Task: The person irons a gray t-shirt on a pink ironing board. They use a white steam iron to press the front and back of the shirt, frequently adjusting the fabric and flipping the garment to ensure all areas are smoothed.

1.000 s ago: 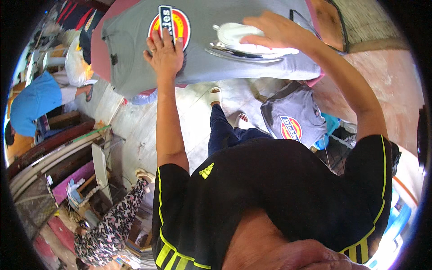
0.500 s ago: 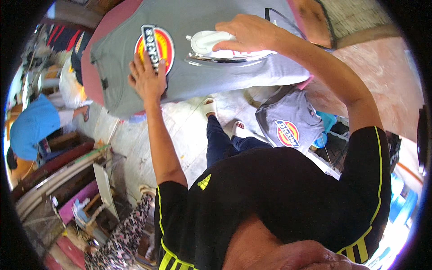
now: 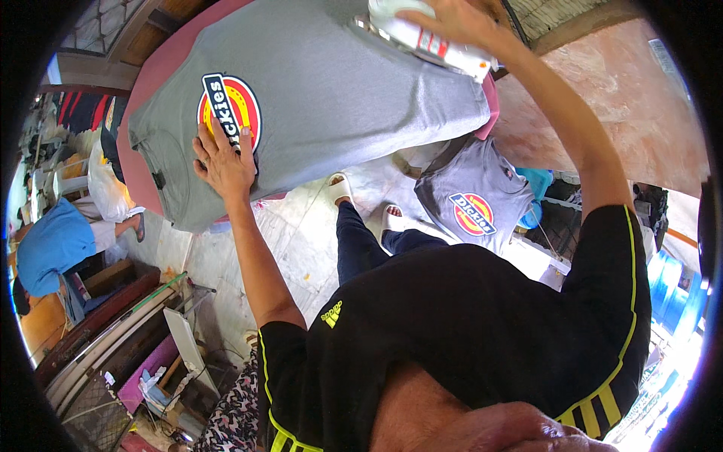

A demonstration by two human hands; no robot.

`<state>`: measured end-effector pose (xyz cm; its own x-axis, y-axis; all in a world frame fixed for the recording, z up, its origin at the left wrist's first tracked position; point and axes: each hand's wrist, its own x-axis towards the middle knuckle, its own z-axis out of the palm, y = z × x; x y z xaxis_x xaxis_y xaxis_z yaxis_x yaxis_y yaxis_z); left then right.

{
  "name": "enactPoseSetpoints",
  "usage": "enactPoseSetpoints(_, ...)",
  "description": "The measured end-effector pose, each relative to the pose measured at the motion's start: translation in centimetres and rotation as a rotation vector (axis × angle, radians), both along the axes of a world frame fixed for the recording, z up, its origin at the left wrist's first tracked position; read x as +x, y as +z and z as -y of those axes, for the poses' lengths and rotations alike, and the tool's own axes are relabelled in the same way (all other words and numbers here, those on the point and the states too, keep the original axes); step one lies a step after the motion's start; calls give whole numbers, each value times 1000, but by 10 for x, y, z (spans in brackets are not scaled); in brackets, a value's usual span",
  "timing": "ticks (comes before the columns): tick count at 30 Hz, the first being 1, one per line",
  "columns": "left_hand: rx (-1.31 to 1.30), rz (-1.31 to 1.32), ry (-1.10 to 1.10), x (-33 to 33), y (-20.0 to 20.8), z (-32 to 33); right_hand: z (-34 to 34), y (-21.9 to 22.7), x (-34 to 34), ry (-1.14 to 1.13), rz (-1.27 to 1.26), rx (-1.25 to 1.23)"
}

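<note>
A grey T-shirt (image 3: pixel 324 98) with a red, yellow and black printed emblem (image 3: pixel 249 113) lies spread over a pink-covered ironing board (image 3: pixel 138 173). My left hand (image 3: pixel 226 164) rests on the shirt at the emblem's lower edge, fingers spread, holding nothing. At the far right of the board, my right hand (image 3: pixel 456 21) is closed round the handle of a white clothes iron (image 3: pixel 429 41) with red markings. The iron's metal edge is at the shirt; whether its whole sole touches the cloth I cannot tell. The top of the right hand runs toward the picture's edge.
Another grey shirt (image 3: pixel 474 192) with the same emblem hangs below the board's right end. A person in blue (image 3: pixel 53 245) bends at the left; a patterned garment (image 3: pixel 235 407) shows at lower left. Boards and pipes (image 3: pixel 113 339) lie left. A pinkish wall (image 3: pixel 602 98) stands right.
My right hand has moved the iron away from me and rightward, from mid-shirt toward the far edge. The left hand still rests by the emblem; the view has shifted slightly.
</note>
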<state>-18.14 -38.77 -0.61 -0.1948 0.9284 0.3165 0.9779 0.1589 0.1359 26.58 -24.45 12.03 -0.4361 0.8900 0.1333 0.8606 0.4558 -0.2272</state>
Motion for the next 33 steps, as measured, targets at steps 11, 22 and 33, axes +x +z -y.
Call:
enactPoseSetpoints(11, 25, -19, 15, 6, 5, 1, 71, 7, 54, 23, -113, 67)
enactPoseSetpoints(22, 54, 188, 0, -25, 47, -16, -73, 16, -123, 78, -58, 68)
enactPoseSetpoints(33, 89, 36, 379, -239, 34, -158, -183, 30, -304, 486, 68, 104)
